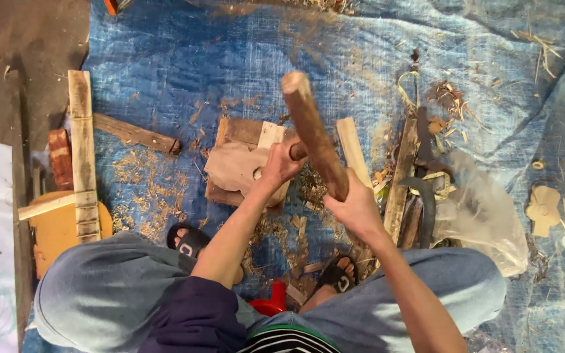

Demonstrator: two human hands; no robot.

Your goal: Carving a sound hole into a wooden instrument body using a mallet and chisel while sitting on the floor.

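My right hand (pixel 356 210) grips the lower end of a thick round wooden club (pixel 308 124), which points up and away over the work. My left hand (pixel 281 165) is closed around a short wooden-handled tool (pixel 299 150), held upright against a flat light wooden piece (pixel 235 166). That piece lies on a dark wooden block (pixel 238 132) on the blue tarp (pixel 243 52). The tool's tip is hidden behind my left hand. The club's shaft sits just right of the tool's handle.
Wood shavings (pixel 140 175) and offcuts litter the tarp. A long bamboo strip (pixel 82 150) lies at left, a plank (pixel 352 149) and dark curved blades (pixel 426 189) at right, beside a clear plastic bag (pixel 485 216). My sandalled feet (pixel 191 240) rest below the block.
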